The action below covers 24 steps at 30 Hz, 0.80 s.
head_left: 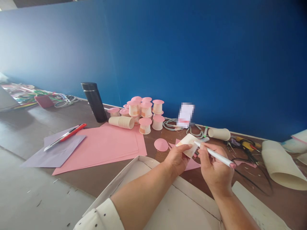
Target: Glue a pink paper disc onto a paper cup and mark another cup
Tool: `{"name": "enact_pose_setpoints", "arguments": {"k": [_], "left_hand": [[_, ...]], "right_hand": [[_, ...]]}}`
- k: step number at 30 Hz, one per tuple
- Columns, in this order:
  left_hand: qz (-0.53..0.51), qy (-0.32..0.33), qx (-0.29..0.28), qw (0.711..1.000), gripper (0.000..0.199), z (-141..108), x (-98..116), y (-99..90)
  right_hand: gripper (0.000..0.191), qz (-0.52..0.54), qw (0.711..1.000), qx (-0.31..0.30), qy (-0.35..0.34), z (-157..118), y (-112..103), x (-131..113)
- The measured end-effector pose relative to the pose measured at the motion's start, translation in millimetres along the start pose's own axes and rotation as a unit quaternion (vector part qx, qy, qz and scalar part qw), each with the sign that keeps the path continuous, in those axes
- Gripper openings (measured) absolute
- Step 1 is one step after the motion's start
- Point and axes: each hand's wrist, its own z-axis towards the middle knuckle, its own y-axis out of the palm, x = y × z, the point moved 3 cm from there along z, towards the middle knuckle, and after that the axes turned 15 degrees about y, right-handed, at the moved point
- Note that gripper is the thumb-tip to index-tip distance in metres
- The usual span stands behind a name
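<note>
My left hand [178, 158] is closed around a small pale paper cup [188, 144], which is tilted on its side above the table. In my right hand [217, 171] is a white pen [219, 157] with a pinkish end, its tip at the cup's wall. Whether the tip touches the cup I cannot tell. Just left of the cup lies a pink paper cone [161, 145]. Pink paper scraps [192, 164] lie beneath my hands.
Several cups with pink cone tops [145, 125] stand stacked at the wall, beside nested paper cups [121, 122] and a black flask [94, 102]. A red utility knife [69, 133] rests on purple paper [69, 148] and pink sheets [105, 142]. A shallow box [134, 169] sits under my forearms.
</note>
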Motion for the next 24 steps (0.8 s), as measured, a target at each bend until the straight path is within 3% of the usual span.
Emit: {"name": "enact_pose_setpoints", "arguments": {"k": [11,24], "left_hand": [[0.001,0.000,0.001,1.000,0.019,-0.5,0.7,0.3],[-0.010,-0.001,0.040,0.999,0.026,0.7,3.9,-1.5]], "right_hand": [[0.020,-0.007,1.000,0.004,-0.008,0.5,-0.9,-2.2],[0.019,-0.008,1.000,0.003,0.005,1.1,-1.5,-0.7]]}}
